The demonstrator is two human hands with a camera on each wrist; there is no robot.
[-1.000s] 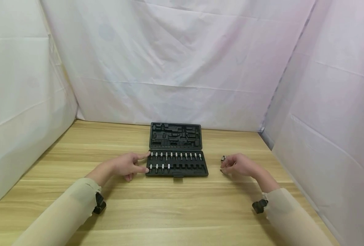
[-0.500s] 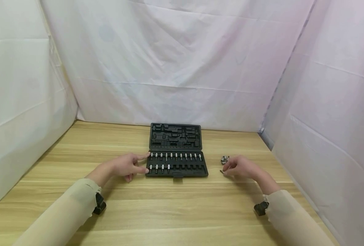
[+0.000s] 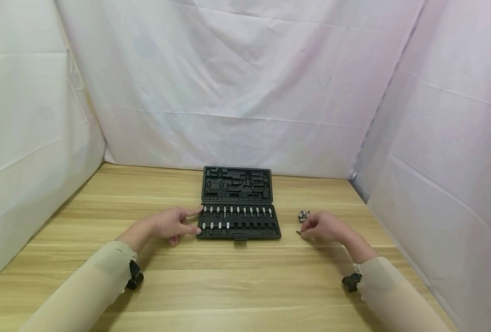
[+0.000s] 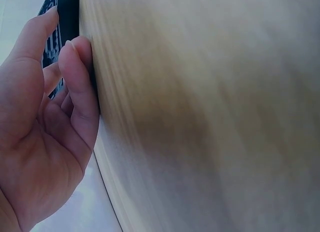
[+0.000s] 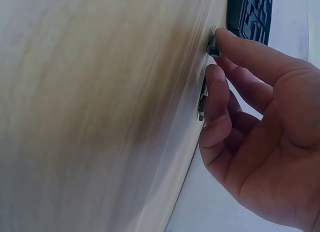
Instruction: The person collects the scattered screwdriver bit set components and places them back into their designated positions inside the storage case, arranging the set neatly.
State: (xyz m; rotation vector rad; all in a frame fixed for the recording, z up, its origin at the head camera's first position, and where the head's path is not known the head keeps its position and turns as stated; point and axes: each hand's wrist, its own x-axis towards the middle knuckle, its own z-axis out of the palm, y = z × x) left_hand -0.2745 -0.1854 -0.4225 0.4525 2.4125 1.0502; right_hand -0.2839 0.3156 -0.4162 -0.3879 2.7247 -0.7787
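Note:
An open black socket case (image 3: pixel 237 237) lies on the table with its lid tipped back. In its tray, silver bit sockets (image 3: pixel 219 226) fill the far row and the left part of the near row. My left hand (image 3: pixel 171 224) touches the tray's left edge with outstretched index finger and thumb; its other fingers are curled in the left wrist view. To the right of the case, my right hand (image 3: pixel 322 226) pinches a bit socket (image 5: pixel 213 45) low at the tabletop, its dark tip pointing left. Several loose bit sockets (image 3: pixel 303 215) lie just beyond that hand.
The case lid (image 3: pixel 237 183) has moulded recesses and stands near the back curtain (image 3: pixel 237 115). Vacant slots (image 3: pixel 254 226) show in the right part of the near row. White sheets hang on both sides of the wooden table (image 3: pixel 229 286).
My right hand has shifted slightly right and toward me, uncovering more of the loose bit sockets; the one at its fingertips remains there. The left hand and case stay in place.

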